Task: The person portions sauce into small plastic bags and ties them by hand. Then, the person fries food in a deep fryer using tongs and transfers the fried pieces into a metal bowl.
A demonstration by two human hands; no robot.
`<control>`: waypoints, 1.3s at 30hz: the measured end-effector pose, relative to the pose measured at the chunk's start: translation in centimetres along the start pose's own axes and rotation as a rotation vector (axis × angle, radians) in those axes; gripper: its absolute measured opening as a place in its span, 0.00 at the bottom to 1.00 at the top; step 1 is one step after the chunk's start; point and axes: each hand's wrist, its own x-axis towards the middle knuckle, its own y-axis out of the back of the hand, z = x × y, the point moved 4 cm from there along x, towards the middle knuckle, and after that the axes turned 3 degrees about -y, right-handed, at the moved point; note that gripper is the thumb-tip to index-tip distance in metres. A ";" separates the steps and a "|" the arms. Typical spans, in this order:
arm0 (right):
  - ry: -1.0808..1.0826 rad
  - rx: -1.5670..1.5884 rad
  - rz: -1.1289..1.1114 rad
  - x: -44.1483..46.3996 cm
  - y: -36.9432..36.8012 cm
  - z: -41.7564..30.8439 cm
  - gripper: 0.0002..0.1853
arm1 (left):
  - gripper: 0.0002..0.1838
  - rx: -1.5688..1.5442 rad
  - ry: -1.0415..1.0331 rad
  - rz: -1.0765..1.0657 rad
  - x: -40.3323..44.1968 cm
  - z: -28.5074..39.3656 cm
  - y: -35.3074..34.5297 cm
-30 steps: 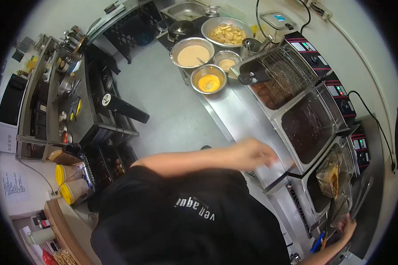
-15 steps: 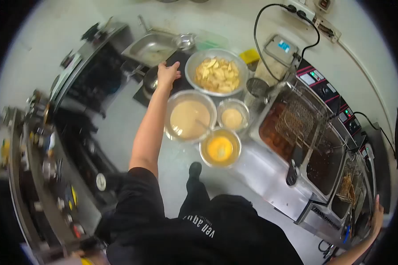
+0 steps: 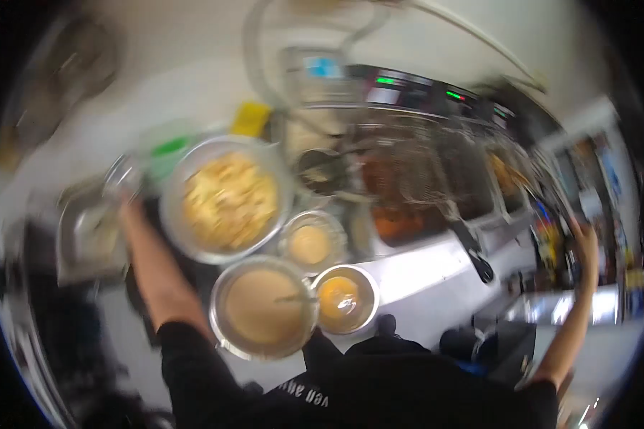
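Note:
My left hand (image 3: 127, 199) reaches to a small shiny bowl (image 3: 124, 174) at the left, beside a rectangular metal tray (image 3: 75, 239). Blur hides its fingers, so I cannot tell whether they grip the bowl. My right hand (image 3: 585, 239) is out at the far right, fingers bent round the end of something long, thin and metallic that I cannot make out. Between my arms stand a large bowl of cut potatoes (image 3: 230, 200), a bowl of beige batter (image 3: 265, 304), a smaller bowl of pale mixture (image 3: 310, 244) and a bowl of beaten egg (image 3: 340, 297).
Fryer vats with dark oil (image 3: 393, 225) line the back right, under lit control panels (image 3: 408, 86). A black basket handle (image 3: 476, 257) juts over the front edge. A digital scale (image 3: 320, 75) and a yellow object (image 3: 251, 119) stand at the back.
My view has swung right and blurred. My left hand has reached farther, from above the dark hob area to the small bowl. My right hand now appears higher in view.

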 end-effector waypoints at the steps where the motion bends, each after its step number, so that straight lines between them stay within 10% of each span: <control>1: 0.014 0.017 0.158 -1.9 0.0 -1.7 0.26 | 0.26 -0.224 0.055 -0.076 1.1 0.2 0.2; 7: -0.025 -0.448 0.275 -1.4 -0.7 -2.6 0.23 | 0.24 -1.053 0.790 -0.238 -0.4 -3.8 0.6; 14: 0.072 -0.592 0.389 2.9 -0.8 2.5 0.14 | 0.22 -1.966 1.496 0.252 -4.2 -10.2 8.9; 22: 0.222 -0.681 0.277 14.9 -5.0 3.8 0.08 | 0.15 -2.348 1.041 0.244 -8.1 -19.9 19.3; 27: 0.358 -0.704 0.100 22.4 -9.3 3.5 0.08 | 0.14 -2.344 0.815 0.308 -16.8 -18.0 42.3; 39: 0.570 -1.170 -0.299 30.0 -15.7 0.4 0.12 | 0.36 -2.432 0.548 0.174 -29.9 13.1 90.6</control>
